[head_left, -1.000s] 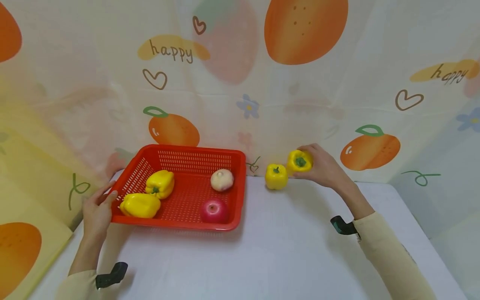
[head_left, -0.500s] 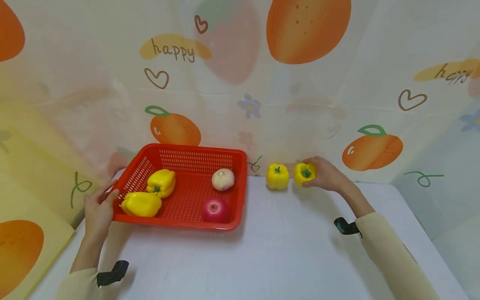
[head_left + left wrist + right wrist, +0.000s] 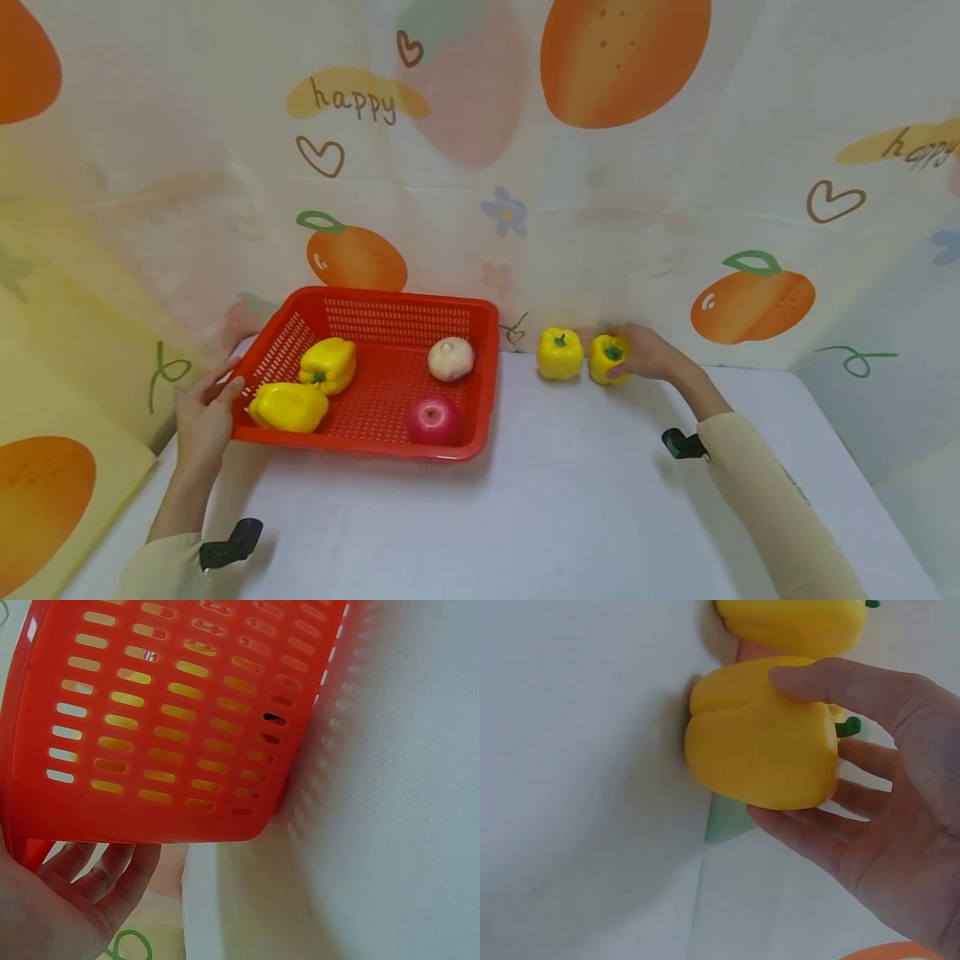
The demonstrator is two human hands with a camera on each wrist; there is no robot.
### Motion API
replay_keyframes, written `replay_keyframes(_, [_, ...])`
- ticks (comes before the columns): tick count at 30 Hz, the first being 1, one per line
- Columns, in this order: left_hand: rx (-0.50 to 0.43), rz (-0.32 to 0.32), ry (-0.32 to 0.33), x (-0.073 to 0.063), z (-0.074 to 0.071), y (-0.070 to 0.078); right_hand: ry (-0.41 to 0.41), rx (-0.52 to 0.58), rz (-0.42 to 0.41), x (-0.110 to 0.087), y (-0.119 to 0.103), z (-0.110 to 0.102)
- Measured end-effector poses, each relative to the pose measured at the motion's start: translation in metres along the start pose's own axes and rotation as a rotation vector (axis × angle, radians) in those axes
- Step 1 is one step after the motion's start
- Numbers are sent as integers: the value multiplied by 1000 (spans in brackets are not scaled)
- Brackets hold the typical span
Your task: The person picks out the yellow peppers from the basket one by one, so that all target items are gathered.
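Observation:
My left hand (image 3: 204,417) grips the left rim of a red plastic basket (image 3: 367,450), thumb over the edge and fingers beneath, as the left wrist view also shows. Inside the basket lie two yellow bell peppers, one (image 3: 327,365) behind the other (image 3: 288,407), a pale garlic bulb (image 3: 451,358) and a pinkish-red round fruit or onion (image 3: 436,419). My right hand (image 3: 647,354) holds a yellow bell pepper (image 3: 761,739) between thumb and fingers, its green stem towards the palm and its base at the tabletop. Just left of it stands another yellow bell pepper (image 3: 559,354).
The white table (image 3: 540,500) ends at the back against a hanging cloth (image 3: 450,208) printed with fruit, hearts and words. A dark wrist device (image 3: 231,543) sits at the left sleeve, another (image 3: 682,443) at the right sleeve.
My right hand has lowered its bell pepper to the tabletop and moved it slightly right, away from the standing one. My left hand has kept its hold on the basket.

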State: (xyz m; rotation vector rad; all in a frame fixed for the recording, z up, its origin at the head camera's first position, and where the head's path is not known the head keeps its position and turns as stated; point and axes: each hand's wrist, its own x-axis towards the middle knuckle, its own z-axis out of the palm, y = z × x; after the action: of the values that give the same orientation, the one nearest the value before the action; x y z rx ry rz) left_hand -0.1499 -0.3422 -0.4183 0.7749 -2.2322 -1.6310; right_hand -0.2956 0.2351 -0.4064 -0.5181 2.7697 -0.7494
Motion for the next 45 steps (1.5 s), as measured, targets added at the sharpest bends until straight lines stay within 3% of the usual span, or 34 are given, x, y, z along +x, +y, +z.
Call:
replay_keyframes(11, [11,-8,4,2,1,-2,-25,-2,7,-8,-2,-5])
replay_keyframes(21, [14,-9,13,1,1,-1,-35,-16,-6,-19,-15,-29])
replay_keyframes(28, [-24,7,10,1,0,-1,53,-6,-140,-18,-34,-44])
replay_keyframes(32, [-42,12,9,1,-1,-3,80,21,-176,-14,-51,-44])
replay_keyframes(45, [-31,15,0,1,0,-3,30,122,-261,4,-115,-18])
